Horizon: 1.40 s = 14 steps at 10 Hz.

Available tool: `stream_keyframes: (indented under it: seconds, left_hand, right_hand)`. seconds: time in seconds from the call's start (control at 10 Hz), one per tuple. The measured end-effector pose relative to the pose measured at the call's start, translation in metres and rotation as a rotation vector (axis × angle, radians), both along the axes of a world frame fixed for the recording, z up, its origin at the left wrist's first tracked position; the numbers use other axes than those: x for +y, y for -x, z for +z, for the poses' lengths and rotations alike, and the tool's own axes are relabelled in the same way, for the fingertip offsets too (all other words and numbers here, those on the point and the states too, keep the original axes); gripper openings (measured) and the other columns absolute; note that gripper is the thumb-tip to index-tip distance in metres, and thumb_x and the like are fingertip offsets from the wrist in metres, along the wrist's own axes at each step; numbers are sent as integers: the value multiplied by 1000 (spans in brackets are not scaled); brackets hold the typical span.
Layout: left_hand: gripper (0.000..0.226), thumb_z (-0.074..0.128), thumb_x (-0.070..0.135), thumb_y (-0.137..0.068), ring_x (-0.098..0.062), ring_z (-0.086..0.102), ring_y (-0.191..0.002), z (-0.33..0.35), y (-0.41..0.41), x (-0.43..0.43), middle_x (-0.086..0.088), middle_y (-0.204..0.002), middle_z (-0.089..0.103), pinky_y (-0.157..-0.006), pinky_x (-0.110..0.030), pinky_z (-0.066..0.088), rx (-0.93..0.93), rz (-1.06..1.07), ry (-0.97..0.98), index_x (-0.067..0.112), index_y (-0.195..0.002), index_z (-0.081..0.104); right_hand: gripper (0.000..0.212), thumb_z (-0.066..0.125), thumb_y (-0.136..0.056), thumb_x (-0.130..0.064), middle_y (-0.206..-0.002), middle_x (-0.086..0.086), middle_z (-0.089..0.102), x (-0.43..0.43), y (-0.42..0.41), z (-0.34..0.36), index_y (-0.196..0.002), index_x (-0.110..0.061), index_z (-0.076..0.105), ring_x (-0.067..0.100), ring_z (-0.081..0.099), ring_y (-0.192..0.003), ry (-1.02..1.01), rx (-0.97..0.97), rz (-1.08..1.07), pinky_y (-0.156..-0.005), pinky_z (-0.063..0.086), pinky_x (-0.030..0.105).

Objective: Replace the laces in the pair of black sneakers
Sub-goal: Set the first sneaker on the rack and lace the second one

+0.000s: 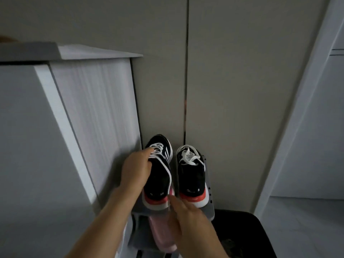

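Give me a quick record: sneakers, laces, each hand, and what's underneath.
sneakers: black pair, near-cabinet sneaker and other sneaker, side by side on grey rack, heels toward camera
laces: white, threaded in both
left hand: grip on near-cabinet sneaker's opening
right hand: fingers straight by that sneaker's heel; contact unclear
below: pink shoe on lower shelf

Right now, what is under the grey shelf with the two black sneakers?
A pink shoe lies below the grey shelf. Its far end is covered by the shelf, and the right hand hides its side.
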<state>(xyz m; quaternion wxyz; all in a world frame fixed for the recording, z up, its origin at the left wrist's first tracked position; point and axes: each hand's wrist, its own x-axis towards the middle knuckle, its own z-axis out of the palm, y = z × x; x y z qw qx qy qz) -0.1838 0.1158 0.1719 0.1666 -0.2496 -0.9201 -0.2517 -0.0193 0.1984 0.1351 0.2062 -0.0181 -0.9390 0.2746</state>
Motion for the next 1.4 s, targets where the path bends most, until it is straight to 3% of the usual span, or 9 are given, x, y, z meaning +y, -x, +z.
stream_keyframes:
  seconds: [0.1, 0.2, 0.4, 0.6, 0.8, 0.9, 1.1, 1.3, 1.4]
  left_hand:
    - [50, 50, 6, -85, -24, 53, -119, -13, 14, 17, -6, -128, 59, -99, -29, 37, -31, -65, 89, 23, -132, 52]
    - [46, 50, 14, -88, -18, 53, -119, -21, 28, 20, 3, -129, 59, -97, -27, 40, -54, -113, 142, 31, -130, 51]
    - [57, 83, 18, -30, -11, 65, -49, -26, 51, 18, 10, -65, 69, -35, -22, 45, 204, -177, 238, 31, -84, 69]
    - [48, 34, 28, -55, -15, 48, -86, -31, 72, 13, 7, -73, 72, -53, -19, 45, 208, -172, 144, 23, -100, 48]
    - [42, 35, 20, -60, -13, 47, -77, -2, 73, 6, 2, -82, 71, -61, -20, 40, 142, -149, 31, 18, -99, 49]
    - [43, 35, 18, -61, -13, 56, -71, 9, 66, 5, -5, -75, 72, -66, -24, 41, 2, -117, 90, 19, -102, 49]
    - [47, 35, 15, -61, -16, 56, -79, 24, 48, -10, -6, -87, 73, -73, -26, 39, -139, -136, 225, 18, -106, 50]
    - [49, 36, 14, -63, -13, 56, -92, 30, 38, 7, -1, -97, 72, -68, -22, 51, -346, -236, 263, 19, -105, 61]
    - [60, 55, -6, -71, -18, 55, -110, 22, 39, 21, -4, -122, 61, -79, -23, 51, -429, -150, 255, 19, -125, 49]
  right_hand:
    - [28, 44, -78, -34, -83, -11, 67, 36, 12, 5, -84, -30, 70, 11, 64, -66, -43, 323, -101, -52, 48, 18]
    - [25, 43, -91, -44, -104, -9, 57, 94, 49, 20, -102, -29, 59, 14, 62, -83, 47, 131, -294, -69, 48, 28]
    - [57, 43, -78, -72, -83, 0, 49, 165, 164, 29, -83, -16, 47, 17, 51, -75, 94, -372, -275, -65, 41, 30]
    - [28, 52, -89, -35, -112, 7, 51, 140, 208, 24, -106, -12, 54, 27, 54, -100, 59, -541, -151, -80, 44, 32]
    - [13, 59, -86, -15, -79, -1, 66, 129, 188, 79, -75, -21, 55, 14, 62, -73, 667, -498, 134, -73, 51, 34]
    - [8, 61, -85, -18, -86, -13, 59, 111, 143, 93, -88, -23, 67, -2, 56, -81, 520, -509, 325, -74, 44, 13]
    - [15, 63, -83, -23, -103, -8, 57, 61, -50, -9, -97, -26, 65, 2, 57, -92, 308, -605, 53, -81, 44, 16]
    - [32, 60, -85, -36, -115, -3, 50, 124, -21, 22, -114, -26, 51, 10, 56, -99, 359, -692, -74, -77, 46, 19]
    - [34, 60, -83, -40, -112, -6, 47, 99, 37, 67, -110, -30, 43, 11, 57, -93, 237, -426, -395, -69, 46, 15]
